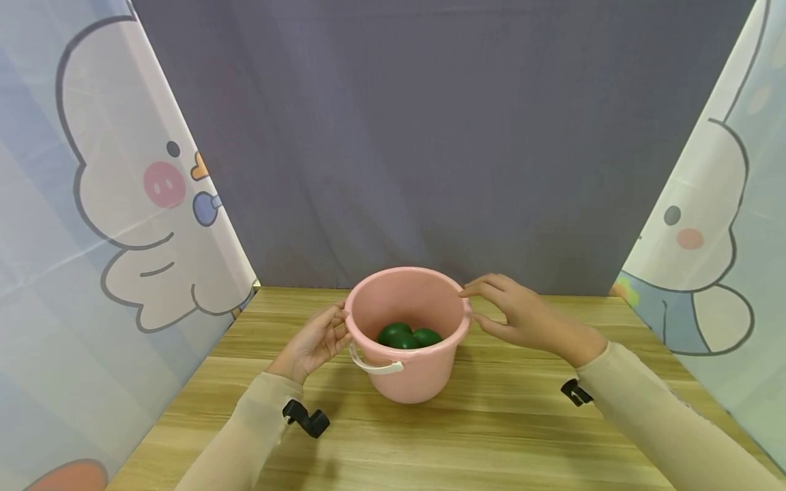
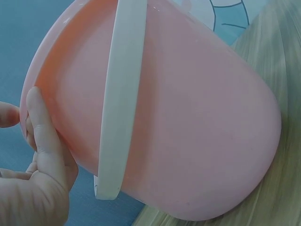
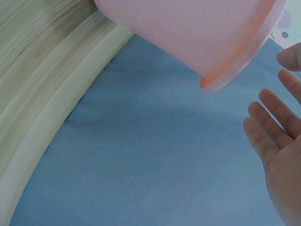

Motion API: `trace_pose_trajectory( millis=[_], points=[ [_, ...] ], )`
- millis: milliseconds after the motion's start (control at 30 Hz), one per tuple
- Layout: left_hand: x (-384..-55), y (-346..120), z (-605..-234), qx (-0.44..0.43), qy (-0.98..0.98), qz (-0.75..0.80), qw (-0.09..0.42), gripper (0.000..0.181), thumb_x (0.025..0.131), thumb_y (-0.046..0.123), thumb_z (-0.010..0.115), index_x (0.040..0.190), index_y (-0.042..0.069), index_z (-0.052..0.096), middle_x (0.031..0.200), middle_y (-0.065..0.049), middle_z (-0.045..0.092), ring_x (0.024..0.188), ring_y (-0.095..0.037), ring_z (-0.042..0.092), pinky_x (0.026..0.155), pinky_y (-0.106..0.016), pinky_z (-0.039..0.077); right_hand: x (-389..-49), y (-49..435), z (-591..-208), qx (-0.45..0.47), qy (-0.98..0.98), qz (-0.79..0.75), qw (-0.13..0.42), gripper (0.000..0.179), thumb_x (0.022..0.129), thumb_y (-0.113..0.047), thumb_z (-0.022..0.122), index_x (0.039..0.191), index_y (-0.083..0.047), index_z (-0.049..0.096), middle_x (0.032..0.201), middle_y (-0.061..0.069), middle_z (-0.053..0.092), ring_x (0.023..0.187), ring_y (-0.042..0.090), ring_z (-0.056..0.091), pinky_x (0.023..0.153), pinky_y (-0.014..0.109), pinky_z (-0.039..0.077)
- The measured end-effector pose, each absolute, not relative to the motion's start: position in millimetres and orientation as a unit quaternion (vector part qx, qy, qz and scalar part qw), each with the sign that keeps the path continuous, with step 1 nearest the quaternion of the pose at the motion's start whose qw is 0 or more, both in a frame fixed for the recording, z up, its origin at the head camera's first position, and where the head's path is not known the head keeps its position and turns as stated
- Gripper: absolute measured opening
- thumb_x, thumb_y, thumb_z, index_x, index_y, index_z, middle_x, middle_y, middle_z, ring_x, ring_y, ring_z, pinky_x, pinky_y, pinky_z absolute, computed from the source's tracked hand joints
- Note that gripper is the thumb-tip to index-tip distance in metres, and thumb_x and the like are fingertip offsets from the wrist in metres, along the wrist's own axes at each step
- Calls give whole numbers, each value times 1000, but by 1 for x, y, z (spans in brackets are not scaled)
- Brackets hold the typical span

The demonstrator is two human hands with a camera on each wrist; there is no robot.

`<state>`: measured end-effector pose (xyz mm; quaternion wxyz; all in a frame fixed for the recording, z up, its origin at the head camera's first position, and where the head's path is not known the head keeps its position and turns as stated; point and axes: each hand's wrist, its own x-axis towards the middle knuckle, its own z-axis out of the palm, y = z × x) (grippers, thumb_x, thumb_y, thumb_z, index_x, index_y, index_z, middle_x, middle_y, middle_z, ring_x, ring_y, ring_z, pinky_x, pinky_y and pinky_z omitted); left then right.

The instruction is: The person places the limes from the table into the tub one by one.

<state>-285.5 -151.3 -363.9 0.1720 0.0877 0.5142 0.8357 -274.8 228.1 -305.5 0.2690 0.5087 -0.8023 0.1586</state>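
A pink bucket (image 1: 413, 382) stands upright on the wood-grain table, with a white handle (image 1: 376, 368) hanging down its near left side. Inside it lie three smooth dark green round objects (image 1: 396, 333); their exact kind cannot be told. My left hand (image 1: 316, 341) is at the bucket's left rim. In the left wrist view, that hand's fingers (image 2: 44, 132) lie under the rim and the thumb meets its edge. On the right side, my right hand (image 1: 518, 310) is spread beside the rim; the right wrist view shows its fingers (image 3: 270, 125) apart from the bucket.
The wood-grain table (image 1: 491, 436) extends around the bucket. Behind it hangs a dark grey curtain (image 1: 405, 136). Cartoon-printed cloths hang at the left (image 1: 37, 273) and right (image 1: 761, 204). Black clips sit on both sleeves.
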Motion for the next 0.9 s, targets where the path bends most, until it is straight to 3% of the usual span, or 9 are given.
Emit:
trace_pose_trajectory(
  millis=[267,533,900],
  points=[
    [-285,-150,-364,80,512,838,170,27,96,4,43,123,4,42,116,-9,49,76,-7,62,64,-13,57,-272,239,-311,489,-819,154,259,34,92,-16,70,123,-4,65,122,7,63,113,25,59,91,44,56],
    [-286,-150,-365,82,512,838,170,25,99,6,43,124,3,41,120,-9,47,77,-7,61,64,-13,57,-270,246,-313,474,-830,154,249,41,86,-10,76,125,-5,65,124,7,63,116,25,57,94,45,55],
    [-286,-150,-366,86,507,840,171,25,101,6,42,126,2,42,124,-8,46,78,-7,61,66,-14,57,-267,256,-323,444,-847,159,246,41,87,-10,75,126,-7,63,125,3,61,118,23,57,95,46,54]
  ],
)
